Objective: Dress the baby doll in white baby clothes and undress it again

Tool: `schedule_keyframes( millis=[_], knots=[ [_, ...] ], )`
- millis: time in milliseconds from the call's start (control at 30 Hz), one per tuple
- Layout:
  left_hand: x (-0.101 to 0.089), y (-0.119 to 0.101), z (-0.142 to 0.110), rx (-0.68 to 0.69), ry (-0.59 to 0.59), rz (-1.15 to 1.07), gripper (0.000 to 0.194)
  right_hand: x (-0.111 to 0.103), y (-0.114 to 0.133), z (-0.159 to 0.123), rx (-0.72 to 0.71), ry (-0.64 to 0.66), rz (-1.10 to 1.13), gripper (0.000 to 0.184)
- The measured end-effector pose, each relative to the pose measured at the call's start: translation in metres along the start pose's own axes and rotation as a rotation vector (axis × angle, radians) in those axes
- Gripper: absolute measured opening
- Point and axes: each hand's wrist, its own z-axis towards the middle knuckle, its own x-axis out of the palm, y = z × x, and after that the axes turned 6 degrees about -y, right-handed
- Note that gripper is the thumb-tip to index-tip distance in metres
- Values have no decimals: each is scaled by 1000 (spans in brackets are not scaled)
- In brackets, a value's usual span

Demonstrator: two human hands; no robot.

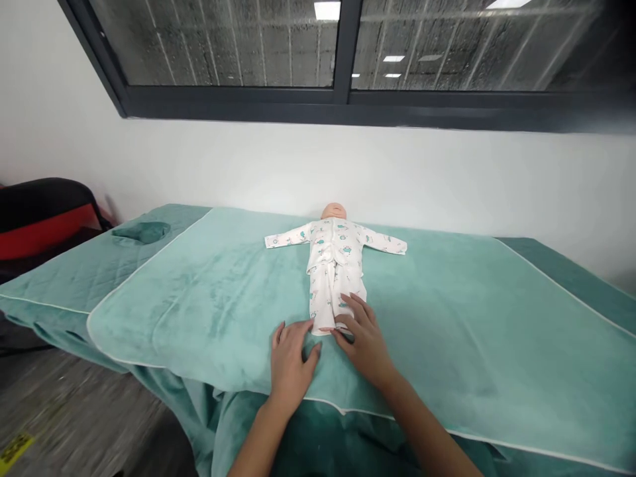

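The doll lies on its back just past the two hands, with its head far from them and its legs close. It wears a white top and white pants, both with little green pictures. Its arms stick straight out to the sides. The right hand lies over the end of one pant leg, with its thumb and fingers spread apart. The left hand is by the end of the other leg, one fingertip at the cloth edge, its thumb and fingers apart too. I cannot tell if that tip touches. Under the doll is a soft green blanket with a pale edge. Far to the left of the left hand is a red and black chair. Past the doll's head are a white wall and a dark window frame.
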Motion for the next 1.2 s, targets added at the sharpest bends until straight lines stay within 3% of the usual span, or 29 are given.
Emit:
schedule_keyframes(
  millis=[100,267,600,800,1033,1200],
  knots=[
    [7,-11,7,-28,-6,29,46,1,0,0,-20,-2,-3,9],
    [17,-19,20,16,-2,24,38,-3,-1,-2,-19,-5,47,13],
    [22,-9,8,-2,-128,-73,31,-11,5,-2,-22,27,99,14],
    [24,-11,3,29,-172,4,28,-13,7,-4,-11,54,91,20],
    [26,-10,-27,40,-167,38,42,-15,5,-14,59,13,190,32],
    [5,-15,-65,100,-120,-30,55,-21,2,-32,267,-80,288,26]
  ],
)
